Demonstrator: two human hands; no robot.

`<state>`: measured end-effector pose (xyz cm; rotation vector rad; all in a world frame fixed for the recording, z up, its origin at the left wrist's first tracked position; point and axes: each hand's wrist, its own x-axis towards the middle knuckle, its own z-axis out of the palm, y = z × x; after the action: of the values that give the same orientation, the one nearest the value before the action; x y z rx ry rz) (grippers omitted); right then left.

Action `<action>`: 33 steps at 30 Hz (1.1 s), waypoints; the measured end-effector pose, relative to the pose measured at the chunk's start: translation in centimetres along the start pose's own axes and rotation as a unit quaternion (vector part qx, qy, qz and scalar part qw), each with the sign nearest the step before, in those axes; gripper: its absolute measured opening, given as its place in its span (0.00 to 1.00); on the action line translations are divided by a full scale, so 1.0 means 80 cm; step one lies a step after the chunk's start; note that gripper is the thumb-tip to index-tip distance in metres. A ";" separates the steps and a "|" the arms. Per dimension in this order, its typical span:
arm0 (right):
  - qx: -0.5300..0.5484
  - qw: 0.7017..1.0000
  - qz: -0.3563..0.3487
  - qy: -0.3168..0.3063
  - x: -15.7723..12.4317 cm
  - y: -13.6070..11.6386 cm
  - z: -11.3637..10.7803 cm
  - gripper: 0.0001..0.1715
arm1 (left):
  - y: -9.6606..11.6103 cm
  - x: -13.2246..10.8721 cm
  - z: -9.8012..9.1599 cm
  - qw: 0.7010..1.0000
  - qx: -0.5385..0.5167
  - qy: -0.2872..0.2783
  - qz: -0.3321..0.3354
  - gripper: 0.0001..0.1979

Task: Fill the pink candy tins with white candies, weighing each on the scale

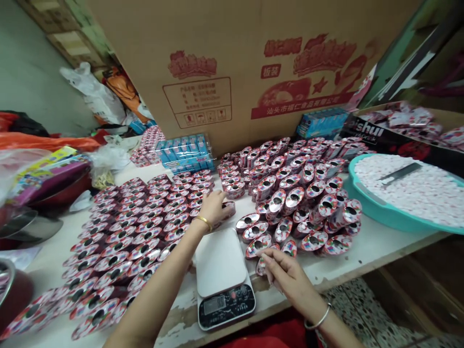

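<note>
Just beyond the scale, my left hand (214, 209), with a gold bracelet, is closed around a small oval packet (229, 209) with an open hole in its top. Its fingers partly hide that packet. Right of the scale, my right hand (286, 271), with a silver bangle, has its fingers drawn together at the side of another oval packet (260, 267), which they partly cover. Between my arms lies a white kitchen scale (221, 266) with a bare plate and a lit display. Nearby packets on the right are jumbled; some show white candies inside.
Upright oval packets (123, 235) stand in rows at left. A turquoise basin (391, 212) of white candies, with a flat metal tool (402, 172), is at right. A large carton (232, 58) blocks the back. Blue wrapped boxes (188, 152) stand before it. The table edge (326, 282) runs nearest me.
</note>
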<state>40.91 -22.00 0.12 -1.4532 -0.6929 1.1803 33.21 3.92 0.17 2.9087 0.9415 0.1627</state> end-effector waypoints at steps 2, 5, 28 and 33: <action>0.000 1.000 0.002 0.003 0.003 0.002 -0.003 0.22 | -0.003 0.020 -0.004 0.999 0.006 0.035 0.000 0.13; -0.005 1.000 0.001 0.002 0.007 0.002 -0.002 0.21 | 0.004 0.056 0.001 0.998 0.050 0.030 0.019 0.10; 0.055 0.995 0.045 -0.072 -0.028 0.015 0.007 0.21 | 0.032 -0.180 -0.053 0.994 -0.050 -0.060 0.072 0.11; 0.053 0.992 0.058 -0.097 -0.037 0.021 0.014 0.23 | 0.002 -0.138 -0.063 0.985 -0.138 0.008 0.100 0.24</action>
<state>38.62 -24.62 -0.53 -1.3167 -0.6738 1.4410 23.80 -2.48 4.31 2.7396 0.5740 0.3039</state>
